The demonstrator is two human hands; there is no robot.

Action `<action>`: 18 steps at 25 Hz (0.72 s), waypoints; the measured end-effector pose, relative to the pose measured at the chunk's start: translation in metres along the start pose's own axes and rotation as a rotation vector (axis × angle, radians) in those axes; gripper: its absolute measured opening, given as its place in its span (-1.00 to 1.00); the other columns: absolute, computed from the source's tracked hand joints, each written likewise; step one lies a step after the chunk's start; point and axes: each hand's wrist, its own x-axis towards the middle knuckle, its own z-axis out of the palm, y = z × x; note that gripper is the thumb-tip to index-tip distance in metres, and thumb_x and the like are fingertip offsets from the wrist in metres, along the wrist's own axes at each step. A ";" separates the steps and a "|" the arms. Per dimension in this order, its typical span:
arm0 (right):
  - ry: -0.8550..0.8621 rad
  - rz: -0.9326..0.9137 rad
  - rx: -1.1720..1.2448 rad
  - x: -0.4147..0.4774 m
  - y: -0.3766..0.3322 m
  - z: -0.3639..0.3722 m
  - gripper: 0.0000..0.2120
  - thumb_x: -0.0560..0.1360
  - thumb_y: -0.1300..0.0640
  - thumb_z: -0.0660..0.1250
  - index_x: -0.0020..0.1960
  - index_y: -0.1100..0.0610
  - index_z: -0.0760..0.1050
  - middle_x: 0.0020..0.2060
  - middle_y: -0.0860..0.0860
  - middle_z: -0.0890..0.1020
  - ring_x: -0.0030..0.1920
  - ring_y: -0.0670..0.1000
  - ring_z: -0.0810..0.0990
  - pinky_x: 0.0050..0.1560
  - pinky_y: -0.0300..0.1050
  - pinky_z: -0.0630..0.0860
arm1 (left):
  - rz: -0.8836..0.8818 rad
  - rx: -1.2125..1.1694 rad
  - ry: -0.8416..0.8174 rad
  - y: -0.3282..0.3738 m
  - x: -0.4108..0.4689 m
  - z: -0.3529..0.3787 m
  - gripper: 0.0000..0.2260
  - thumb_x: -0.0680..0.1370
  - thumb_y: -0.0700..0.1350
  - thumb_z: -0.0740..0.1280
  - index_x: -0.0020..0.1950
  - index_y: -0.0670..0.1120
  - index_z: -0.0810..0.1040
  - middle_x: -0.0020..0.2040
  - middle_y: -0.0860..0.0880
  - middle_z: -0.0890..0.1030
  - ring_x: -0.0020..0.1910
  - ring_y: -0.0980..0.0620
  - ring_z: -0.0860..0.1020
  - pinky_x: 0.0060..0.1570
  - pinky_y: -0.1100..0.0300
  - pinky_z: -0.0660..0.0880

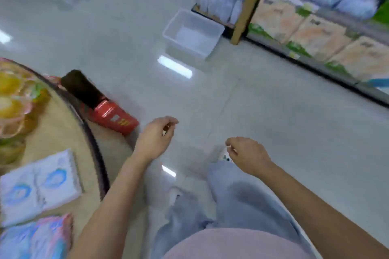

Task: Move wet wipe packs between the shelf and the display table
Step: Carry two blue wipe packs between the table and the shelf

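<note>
White wet wipe packs (40, 185) with blue prints lie flat on the round display table (63, 132) at the lower left. A pink and blue pack (35, 237) lies in front of them. My left hand (154, 137) hangs over the floor just right of the table edge, fingers loosely curled, holding nothing. My right hand (246, 154) floats above my knee, also loosely curled and empty. The shelf (311, 27) at the upper right holds rows of orange and white packs, with blue and white packs above. The whole view is blurred by motion.
A clear plastic bin (192, 33) stands on the pale floor beside the shelf's wooden post (250, 4). A red carton (111, 115) with a dark object on it sits by the table. Yellow packaged goods (12, 101) crowd the table's far left.
</note>
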 end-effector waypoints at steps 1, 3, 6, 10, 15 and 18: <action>0.028 0.089 0.051 -0.006 0.033 -0.006 -0.76 0.58 0.10 0.11 0.14 0.10 0.49 0.09 0.08 0.59 0.12 0.14 0.54 0.00 -0.02 0.47 | 0.063 0.007 -0.037 0.030 0.029 0.014 -0.81 0.55 -0.21 0.28 0.12 -0.09 0.60 0.04 0.00 0.62 -0.04 0.00 0.59 0.06 0.20 0.46; 0.050 0.208 0.135 -0.011 0.087 -0.015 -0.76 0.57 0.11 0.12 0.13 0.12 0.50 0.07 0.09 0.60 0.09 0.14 0.55 -0.01 -0.04 0.49 | 0.169 0.045 -0.108 0.082 0.078 0.043 -0.82 0.55 -0.21 0.28 0.11 -0.08 0.60 0.03 -0.02 0.63 -0.07 0.00 0.59 0.04 0.18 0.49; 0.030 0.345 0.208 -0.005 0.167 -0.040 -0.74 0.56 0.12 0.13 0.17 0.13 0.49 0.10 0.12 0.59 0.10 0.16 0.55 0.02 -0.04 0.50 | 0.290 0.131 -0.247 0.157 0.144 0.100 -0.83 0.56 -0.19 0.27 0.11 -0.09 0.60 0.00 -0.01 0.61 -0.12 0.05 0.54 -0.03 0.24 0.44; -0.002 0.381 0.218 0.028 0.254 -0.104 -0.68 0.57 0.12 0.14 0.30 0.14 0.42 0.20 0.16 0.55 0.17 0.19 0.53 0.11 -0.01 0.49 | 0.380 0.271 -0.498 0.226 0.195 0.161 -0.82 0.57 -0.13 0.27 0.12 -0.05 0.59 0.07 0.00 0.60 -0.01 0.05 0.56 0.05 0.19 0.46; 0.098 0.388 0.264 0.089 0.325 -0.198 -0.64 0.59 0.09 0.15 0.37 0.08 0.34 0.27 0.11 0.50 0.23 0.13 0.50 0.20 0.01 0.45 | 0.350 0.251 -0.658 0.269 0.244 0.182 -0.82 0.56 -0.13 0.28 0.11 -0.01 0.61 0.07 0.10 0.60 0.03 0.15 0.55 0.10 0.27 0.44; 0.168 0.388 0.302 0.136 0.350 -0.236 -0.65 0.58 0.08 0.16 0.36 0.07 0.36 0.23 0.09 0.52 0.17 0.10 0.52 0.16 -0.04 0.46 | 0.356 0.293 -0.680 0.294 0.323 0.179 -0.78 0.57 -0.15 0.25 0.18 -0.01 0.58 0.12 0.08 0.59 0.08 0.12 0.55 0.09 0.31 0.41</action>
